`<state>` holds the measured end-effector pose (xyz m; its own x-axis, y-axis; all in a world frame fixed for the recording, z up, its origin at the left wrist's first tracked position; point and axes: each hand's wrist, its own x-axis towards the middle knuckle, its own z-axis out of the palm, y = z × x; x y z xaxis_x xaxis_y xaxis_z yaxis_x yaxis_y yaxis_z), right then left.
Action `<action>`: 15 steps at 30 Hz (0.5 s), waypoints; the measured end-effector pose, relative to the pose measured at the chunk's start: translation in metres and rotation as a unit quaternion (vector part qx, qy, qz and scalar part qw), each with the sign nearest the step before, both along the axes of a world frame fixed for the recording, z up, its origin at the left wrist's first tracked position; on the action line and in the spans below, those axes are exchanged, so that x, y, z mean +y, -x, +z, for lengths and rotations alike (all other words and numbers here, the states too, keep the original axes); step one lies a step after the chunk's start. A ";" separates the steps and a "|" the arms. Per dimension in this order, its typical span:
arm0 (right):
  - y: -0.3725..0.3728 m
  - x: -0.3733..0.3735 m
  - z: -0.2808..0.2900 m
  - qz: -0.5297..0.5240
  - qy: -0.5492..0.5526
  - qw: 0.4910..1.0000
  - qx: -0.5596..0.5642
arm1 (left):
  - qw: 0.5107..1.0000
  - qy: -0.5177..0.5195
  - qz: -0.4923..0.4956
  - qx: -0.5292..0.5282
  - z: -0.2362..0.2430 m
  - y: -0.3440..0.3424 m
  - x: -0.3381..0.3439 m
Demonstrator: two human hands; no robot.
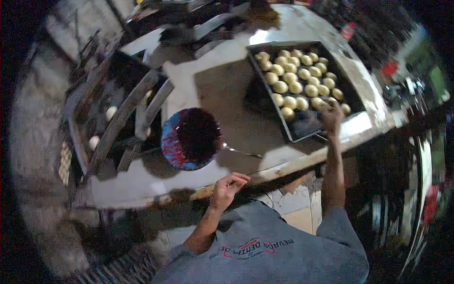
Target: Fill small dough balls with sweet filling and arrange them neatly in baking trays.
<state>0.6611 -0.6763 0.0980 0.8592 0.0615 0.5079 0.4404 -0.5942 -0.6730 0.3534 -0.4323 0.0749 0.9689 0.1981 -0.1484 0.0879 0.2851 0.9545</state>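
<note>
My left hand (pixel 229 189) is raised over the table's near edge, its fingers pressed together in a pinch with nothing visible in them. Over the near right part of a dark, rectangular baking tray (pixel 291 140), my right hand (pixel 333 116) is reaching with curled fingers. It is at the pale dough balls; what lies within its grip is hidden and blurred. Several rows of round, yellowish dough balls (pixel 295 87) fill much of the tray. To the left of the tray stands a blue bowl (pixel 169 142) with dark red contents.
A thin metal utensil (pixel 242 152) lies beside the bowl. The worn table (pixel 137 184) has a chipped near edge. On the left, a dark frame with metal bars (pixel 127 111) stands near the table, with a few pale round things (pixel 94 142) among the bars.
</note>
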 end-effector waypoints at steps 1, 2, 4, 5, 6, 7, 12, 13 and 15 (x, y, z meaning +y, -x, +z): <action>0.015 0.005 0.017 0.019 -0.155 0.978 0.136 | 0.998 -0.023 0.029 -0.058 0.005 -0.001 0.003; 0.031 0.007 0.025 0.082 -0.199 0.963 0.164 | 0.993 -0.033 0.042 -0.108 -0.009 0.002 0.008; 0.083 0.028 0.046 0.169 -0.182 0.955 0.165 | 0.984 -0.021 0.060 -0.168 -0.003 -0.002 0.008; 0.111 0.046 0.059 0.239 -0.093 0.947 0.193 | 0.984 -0.023 0.072 -0.162 0.005 -0.006 0.004; 0.133 0.061 0.049 0.269 -0.065 0.937 0.214 | 0.984 0.040 0.061 -0.161 0.017 -0.015 -0.003; 0.158 0.081 0.039 0.286 -0.097 0.923 0.238 | 0.981 0.101 0.051 -0.160 0.023 -0.019 -0.006; 0.218 0.140 0.024 0.280 -0.225 0.870 0.337 | 0.997 0.024 0.028 -0.067 0.020 -0.017 0.011; 0.225 0.145 0.018 0.276 -0.221 0.873 0.337 | 0.995 -0.085 0.036 -0.041 0.021 -0.016 0.017; 0.236 0.157 0.006 0.314 -0.362 0.818 0.318 | 0.958 -0.249 0.054 -0.130 0.029 -0.018 0.029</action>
